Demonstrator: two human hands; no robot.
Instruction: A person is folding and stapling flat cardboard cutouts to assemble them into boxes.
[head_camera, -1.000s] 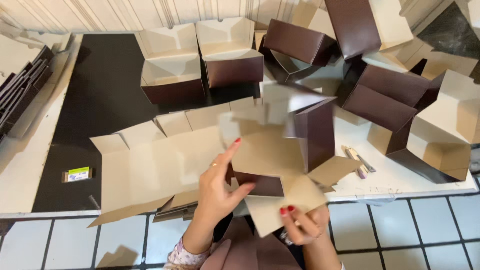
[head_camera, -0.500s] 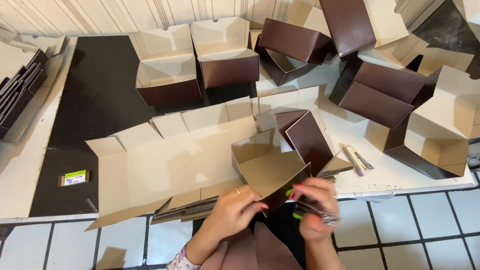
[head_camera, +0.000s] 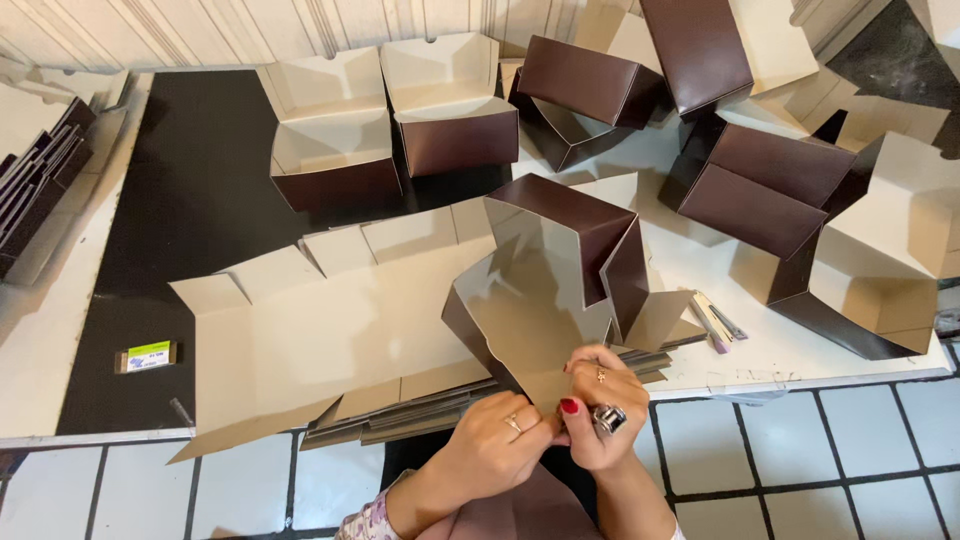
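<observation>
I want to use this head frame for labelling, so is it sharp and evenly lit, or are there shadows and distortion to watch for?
Head view: sharp overall, no motion blur on the left hand or right hand; soft light, with a grey shadow inside the half-folded brown cardboard box; no strong glare on the white tiled floor; the wide lens bends edges slightly near the corners.

The half-folded cardboard box is dark brown on the outside and light tan on the inside. It is tipped up at the near edge of the work table, with its open inside turned to the camera and its flaps sticking out at different angles, and its brown top stands higher than the flat sheets under it. Its lowest tan flap hangs down to the table's front edge, where the left hand and the right hand pinch it together.
</observation>
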